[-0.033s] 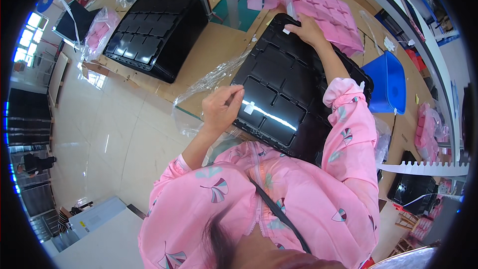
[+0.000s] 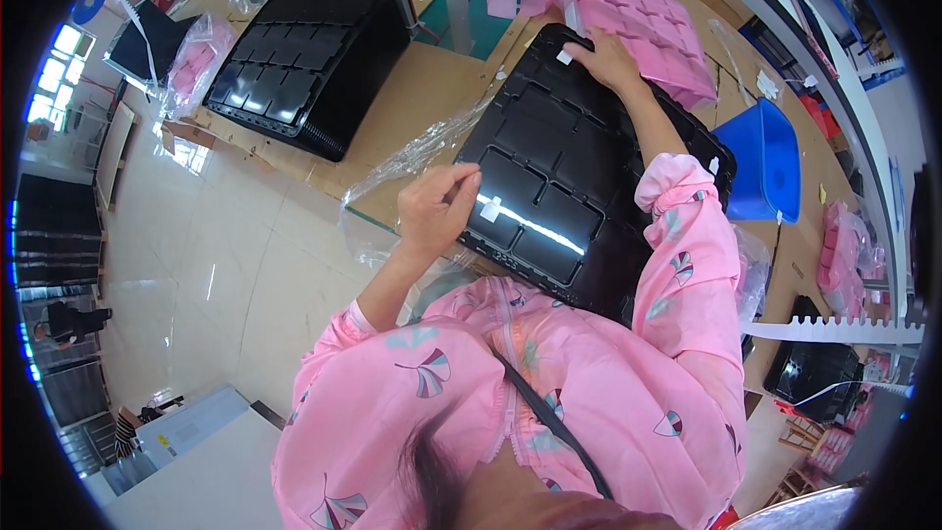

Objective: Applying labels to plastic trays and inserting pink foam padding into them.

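A black moulded plastic tray (image 2: 549, 152) with rectangular raised panels lies before me, its near edge close to my body. My right hand (image 2: 610, 64) reaches over its far right edge. The thumb rests on top beside a small white sticker (image 2: 564, 57), while the other fingers lie toward the edge, partly hidden. At the tray's left edge is my left hand (image 2: 432, 208), with fingers curled and thumb and forefinger pressed together. Whatever is in that pinch is too small to see. Another white sticker (image 2: 491, 208) sits on the near left panel; a third (image 2: 713, 166) is on the right edge.
A stack of black trays (image 2: 304, 69) stands on the cardboard-covered bench to the left. Pink trays (image 2: 648, 25) lie beyond my right hand, and a blue bin (image 2: 765, 167) stands on the right. Clear plastic film (image 2: 412, 157) hangs over the bench edge. Metal posts (image 2: 454, 0) rise behind.
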`<state>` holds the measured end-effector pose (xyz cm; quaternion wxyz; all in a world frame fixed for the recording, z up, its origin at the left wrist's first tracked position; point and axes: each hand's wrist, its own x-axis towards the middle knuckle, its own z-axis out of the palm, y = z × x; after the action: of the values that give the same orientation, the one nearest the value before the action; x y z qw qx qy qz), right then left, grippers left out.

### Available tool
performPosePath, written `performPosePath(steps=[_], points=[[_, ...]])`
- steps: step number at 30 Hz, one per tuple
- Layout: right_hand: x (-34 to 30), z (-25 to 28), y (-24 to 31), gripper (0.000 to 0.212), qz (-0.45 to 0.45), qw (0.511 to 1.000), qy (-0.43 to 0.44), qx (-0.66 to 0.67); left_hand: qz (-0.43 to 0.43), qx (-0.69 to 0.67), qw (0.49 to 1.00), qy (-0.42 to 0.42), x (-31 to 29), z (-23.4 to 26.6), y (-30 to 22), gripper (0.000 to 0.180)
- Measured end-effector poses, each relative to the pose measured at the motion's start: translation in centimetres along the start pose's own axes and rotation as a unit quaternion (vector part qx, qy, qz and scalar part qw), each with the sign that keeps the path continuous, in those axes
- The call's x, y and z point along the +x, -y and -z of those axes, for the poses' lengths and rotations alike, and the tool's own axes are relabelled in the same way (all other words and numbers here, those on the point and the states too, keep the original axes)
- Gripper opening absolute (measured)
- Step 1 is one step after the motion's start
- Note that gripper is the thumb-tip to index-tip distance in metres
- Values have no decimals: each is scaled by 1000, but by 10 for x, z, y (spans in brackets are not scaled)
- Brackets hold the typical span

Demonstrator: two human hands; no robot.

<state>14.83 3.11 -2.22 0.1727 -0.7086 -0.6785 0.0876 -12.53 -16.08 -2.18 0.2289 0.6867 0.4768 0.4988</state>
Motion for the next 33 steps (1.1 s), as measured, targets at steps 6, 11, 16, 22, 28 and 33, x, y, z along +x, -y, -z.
performPosePath(steps=[6,11,16,22,28,33], points=[[-31,-3,-32,32,146,949,-268,74,-4,6,989,151,22,11,7,14],[-135,42,-23,30,143,954,-143,223,-130,109,948,268,36,17,11,12],[-217,65,-46,26,85,953,-103,271,-184,160,908,340,41,10,2,12],[-270,74,-57,24,62,960,-120,247,-187,204,894,353,39,4,-6,11],[-294,63,-69,23,43,958,-129,251,-203,267,866,371,36,4,-14,9],[-298,57,-69,21,29,959,-132,249,-206,273,856,388,36,2,-13,8]])
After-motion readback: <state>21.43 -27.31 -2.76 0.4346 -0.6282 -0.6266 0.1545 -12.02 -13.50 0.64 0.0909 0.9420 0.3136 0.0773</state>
